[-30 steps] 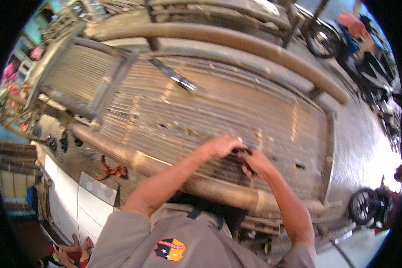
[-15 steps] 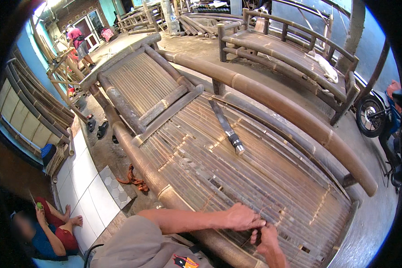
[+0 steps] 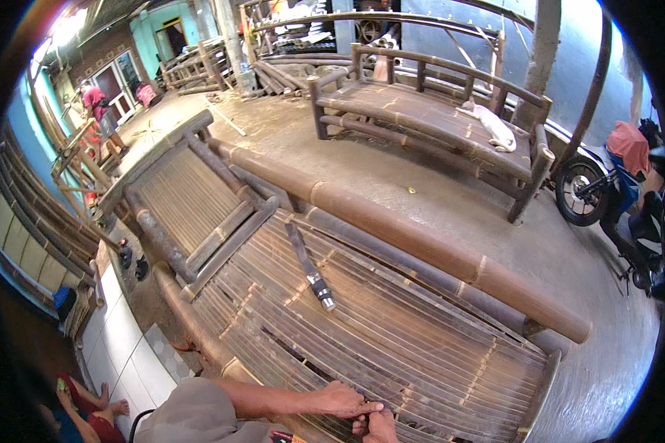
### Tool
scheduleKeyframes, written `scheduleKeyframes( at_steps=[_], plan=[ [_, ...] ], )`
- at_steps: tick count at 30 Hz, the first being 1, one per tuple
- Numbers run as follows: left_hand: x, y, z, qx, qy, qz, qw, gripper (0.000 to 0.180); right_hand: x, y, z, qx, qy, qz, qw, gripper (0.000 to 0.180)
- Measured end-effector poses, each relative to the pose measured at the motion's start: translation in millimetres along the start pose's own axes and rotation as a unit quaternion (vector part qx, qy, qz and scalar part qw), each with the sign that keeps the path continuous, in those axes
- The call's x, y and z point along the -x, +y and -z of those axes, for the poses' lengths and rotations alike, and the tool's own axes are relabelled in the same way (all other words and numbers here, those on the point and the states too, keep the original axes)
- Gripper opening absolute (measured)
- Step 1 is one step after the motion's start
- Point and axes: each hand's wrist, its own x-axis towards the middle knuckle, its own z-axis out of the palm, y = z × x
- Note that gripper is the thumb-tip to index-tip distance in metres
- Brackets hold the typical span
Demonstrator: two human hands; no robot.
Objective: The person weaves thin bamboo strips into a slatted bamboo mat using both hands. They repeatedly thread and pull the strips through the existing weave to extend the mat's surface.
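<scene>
My left hand (image 3: 342, 401) and my right hand (image 3: 380, 426) meet low over the slatted bamboo bed of a long bamboo lounger (image 3: 391, 310). The fingers of both are closed, pinched together at the slats. Whatever lies between them is too small to make out, and the lower frame edge cuts off part of my right hand. A dark gap (image 3: 288, 347) runs between slats just beyond my left hand. Farther up the bed lies a flat, dark machete-like tool (image 3: 307, 266), its dark-banded handle with a metal end pointing toward me.
Along the lounger's far side runs a thick bamboo rail (image 3: 406, 229). Behind it stand a bamboo bench (image 3: 421, 103) with a white cat (image 3: 489, 125) and a motorbike (image 3: 606, 192). A seated person (image 3: 89, 413) is at lower left; another person (image 3: 100, 111) bends farther back.
My view has tilted up and turned right, so the lounger and my hands sit lower and farther left. My hands stay together at the slats; the dark gap shows longer.
</scene>
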Motion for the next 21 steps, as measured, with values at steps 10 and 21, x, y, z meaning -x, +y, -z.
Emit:
scheduleKeyframes(
  at_steps=[10, 21],
  plan=[
    [-11, 0, -4, 0.06, -0.013, -0.054, 0.997, 0.091, -9, -10, -5, -0.01, 0.052, -0.081, 0.995, 0.031],
    [-14, -4, -18, -0.007, 0.052, -0.047, 0.998, 0.1, 2, -15, -4, 0.074, 0.028, -0.042, 0.996, 0.035]
  ],
)
